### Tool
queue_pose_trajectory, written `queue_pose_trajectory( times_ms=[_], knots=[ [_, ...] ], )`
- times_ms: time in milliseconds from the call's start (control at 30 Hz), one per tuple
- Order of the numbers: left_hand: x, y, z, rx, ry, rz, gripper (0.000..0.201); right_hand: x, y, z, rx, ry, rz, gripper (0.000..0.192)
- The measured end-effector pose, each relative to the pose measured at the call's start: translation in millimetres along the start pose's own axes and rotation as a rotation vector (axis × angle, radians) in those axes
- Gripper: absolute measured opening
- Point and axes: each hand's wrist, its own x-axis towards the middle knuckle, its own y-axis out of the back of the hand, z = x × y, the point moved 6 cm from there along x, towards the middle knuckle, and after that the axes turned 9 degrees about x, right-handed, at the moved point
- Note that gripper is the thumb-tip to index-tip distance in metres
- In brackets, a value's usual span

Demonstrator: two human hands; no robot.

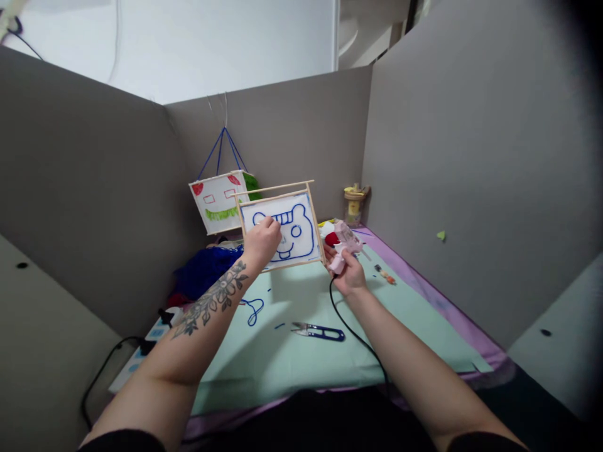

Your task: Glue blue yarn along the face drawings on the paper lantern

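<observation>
Grey partitions box in a mint tabletop (pixel 292 370); left hand (pixel 261 242) pinches the framed panel (pixel 282 229) upright above it; right hand (pixel 348 273) clenched on pink glue gun (pixel 346 245) at the frame's right edge; risks: nozzle burning fingers, cord (pixel 358 339) snagging scissors (pixel 318 331).

Dim, soft light falls from above; the hands cast faint shadows on the mat (pixel 292 364). Corners darken, edges warp, detail slightly blurred.

table (pixel 424 295) | green mat (pixel 301 358) | thread snips (pixel 318 331) | blue yarn (pixel 207 269) | power strip (pixel 141 358)
</observation>
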Motion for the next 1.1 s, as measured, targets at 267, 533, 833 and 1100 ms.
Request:
queue_pose_trajectory(
  times_ms=[267,533,833,1100],
  knots=[
    [-20.1,12.7,6.3,-0.152,-0.082,-0.049,0.021,-1.3,-2.5,-1.7,0.015,-0.006,0.000,0.025],
    [-115.9,68.1,67.4,-0.500,-0.524,-0.259,0.020,-2.6,-4.7,-3.9,-0.012,0.005,0.030,0.025],
    [-159.7,24.8,-25.8,-0.476,0.129,-0.220,0.034,0.0,0.6,-3.0,-0.043,0.007,0.017,0.024],
    [-175.7,17.9,-66.0,-0.086,0.424,-0.347,0.029,1.9,4.2,-2.1,-0.004,-0.002,0.032,0.025]
  ],
)
